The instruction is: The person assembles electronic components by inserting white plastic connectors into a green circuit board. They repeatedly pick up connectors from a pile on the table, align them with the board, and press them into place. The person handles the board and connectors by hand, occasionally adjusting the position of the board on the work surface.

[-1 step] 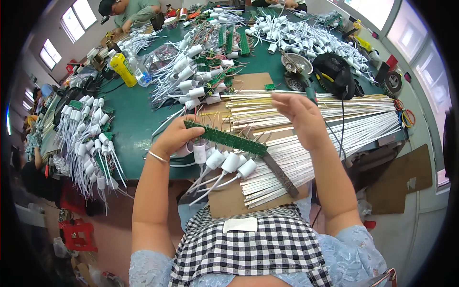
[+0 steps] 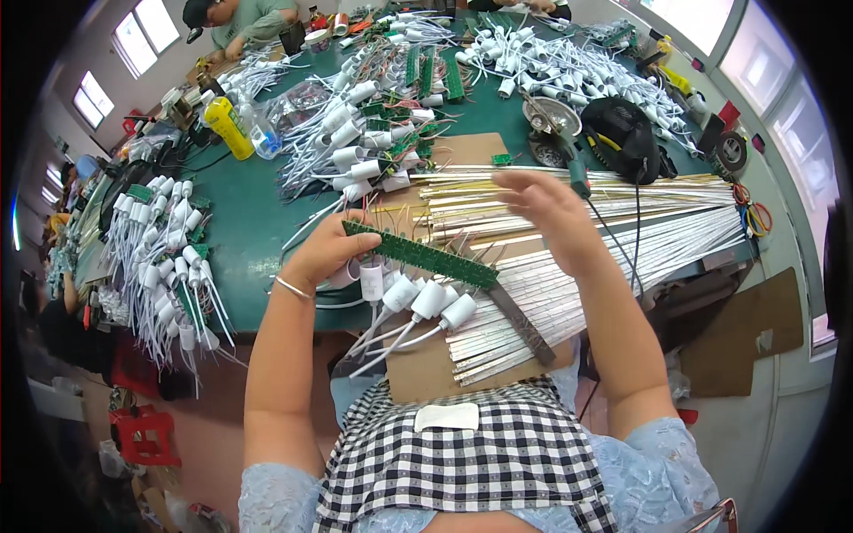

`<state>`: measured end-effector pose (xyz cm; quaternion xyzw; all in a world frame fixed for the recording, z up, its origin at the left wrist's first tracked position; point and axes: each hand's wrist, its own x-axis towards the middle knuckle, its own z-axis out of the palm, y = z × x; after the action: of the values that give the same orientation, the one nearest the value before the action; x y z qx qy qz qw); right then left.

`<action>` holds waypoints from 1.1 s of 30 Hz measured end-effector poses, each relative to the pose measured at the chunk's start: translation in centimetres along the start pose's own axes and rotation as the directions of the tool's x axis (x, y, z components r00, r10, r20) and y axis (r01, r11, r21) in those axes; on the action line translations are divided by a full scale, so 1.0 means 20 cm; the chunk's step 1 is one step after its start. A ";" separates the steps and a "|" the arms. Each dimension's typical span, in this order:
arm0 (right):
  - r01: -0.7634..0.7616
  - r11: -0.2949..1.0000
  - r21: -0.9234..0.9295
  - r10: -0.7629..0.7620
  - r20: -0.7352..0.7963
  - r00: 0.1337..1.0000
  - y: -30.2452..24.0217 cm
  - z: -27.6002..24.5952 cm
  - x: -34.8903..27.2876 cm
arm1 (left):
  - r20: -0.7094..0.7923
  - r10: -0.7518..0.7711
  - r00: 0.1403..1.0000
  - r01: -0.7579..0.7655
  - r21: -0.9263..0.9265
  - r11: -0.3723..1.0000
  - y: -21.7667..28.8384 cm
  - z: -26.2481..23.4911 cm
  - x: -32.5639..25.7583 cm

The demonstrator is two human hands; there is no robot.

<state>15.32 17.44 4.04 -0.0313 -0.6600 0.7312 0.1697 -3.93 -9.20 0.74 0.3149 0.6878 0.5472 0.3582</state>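
My left hand pinches the left end of a long, narrow green circuit board, thumb on top. The board is held slantwise, its right end at a dark flat metal bar. Thin wires rise behind it, and several white cylindrical caps with white cables lie just below. My right hand is raised above the strips, fingers stretched out and slightly blurred, with nothing seen in it. Under it spread many silvery strips. A corded tool with a green handle lies just beyond that hand.
Piles of white caps with cables stand at left and at the back. A yellow bottle is at the back left, a metal dish and black bag at the back right. Another person works at the far left.
My right hand has shifted slightly left, its fingers more blurred. My left hand and the circuit board have hardly moved.
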 end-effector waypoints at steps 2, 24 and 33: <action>-0.031 0.953 -0.300 0.075 0.138 0.988 0.02 0.04 0.04 | 0.015 0.015 1.000 -0.016 0.031 0.999 0.05 0.01 0.01; 0.166 0.780 -0.604 0.073 0.351 0.934 0.02 0.30 0.29 | 0.014 -0.029 0.999 0.028 0.101 0.994 0.09 0.00 0.02; 0.221 0.776 -0.590 0.102 0.463 0.880 0.11 0.33 0.39 | 0.071 -0.003 0.997 0.000 0.040 0.999 0.13 0.05 0.05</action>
<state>5.69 13.21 4.19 0.1138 -0.8865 0.4484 0.0082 -3.52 -7.41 2.92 0.3405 0.6858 0.5216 0.3765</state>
